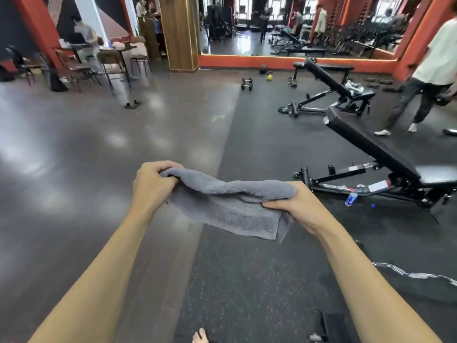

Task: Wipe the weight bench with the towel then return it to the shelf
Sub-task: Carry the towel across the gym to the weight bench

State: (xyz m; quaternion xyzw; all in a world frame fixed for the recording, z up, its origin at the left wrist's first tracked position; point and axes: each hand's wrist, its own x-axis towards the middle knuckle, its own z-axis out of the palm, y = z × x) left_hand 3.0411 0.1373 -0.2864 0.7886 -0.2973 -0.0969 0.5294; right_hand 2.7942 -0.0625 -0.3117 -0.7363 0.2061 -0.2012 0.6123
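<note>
A grey towel (230,206), folded over, hangs between both hands in front of me above the floor. My left hand (152,185) grips its left end in a closed fist. My right hand (299,206) pinches its right end. A black adjustable weight bench (371,147) with an inclined back pad stands to the right, apart from the towel. No shelf is in view.
A second inclined bench (329,80) stands further back right, with a person (430,78) walking beside it. Dumbbells (247,84) lie near the mirror wall. A water bottle (351,198) lies under the near bench. A barbell (415,274) lies at lower right. Chairs and tables (108,65) stand at far left.
</note>
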